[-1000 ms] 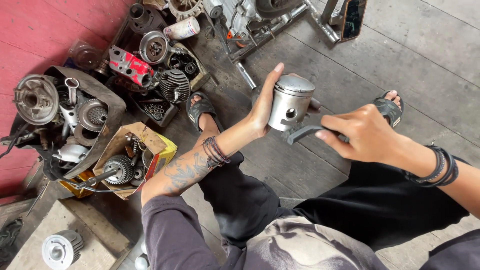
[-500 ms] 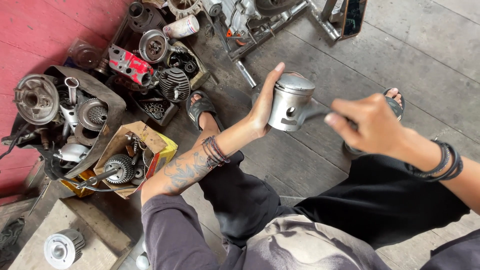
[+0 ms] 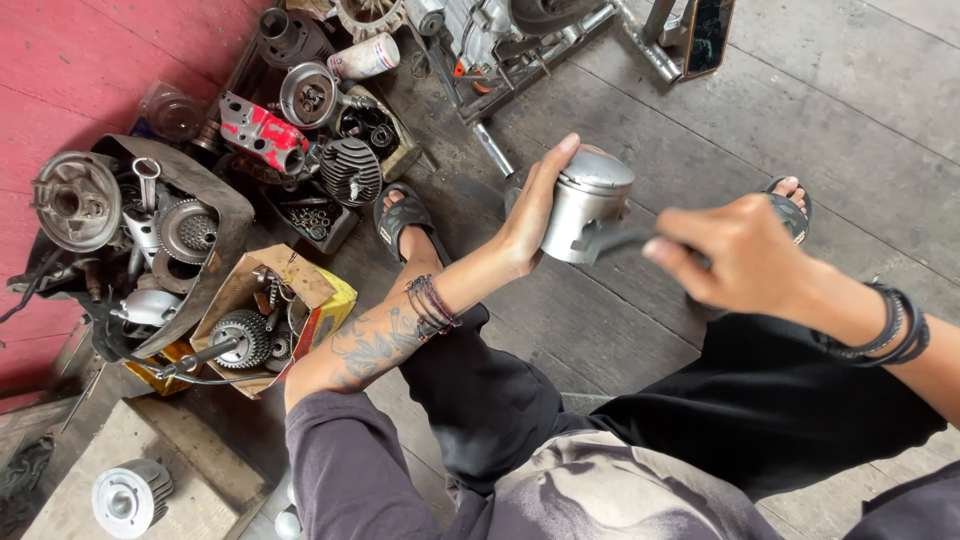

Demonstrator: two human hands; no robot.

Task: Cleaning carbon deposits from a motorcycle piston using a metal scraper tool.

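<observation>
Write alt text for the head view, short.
Seen from above, a seated person's left hand holds a metal piston while the right hand grips a dark tool against its side. Engine parts fill a cardboard box and trays on the wooden floor to the left.

The piston point(image 3: 585, 205) is bare metal, a dull satin grey with a smoother, faintly shiny crown, and the tool point(image 3: 620, 240) against it looks dark and matt, though blurred. The floor planks point(image 3: 780, 130) are weathered grey wood, rough-grained and unpolished. The engine parts point(image 3: 190, 230) are greasy cast metal — one finned cylinder point(image 3: 350, 170) nearly black — and they lie in a torn, matt cardboard box point(image 3: 300, 290).
</observation>
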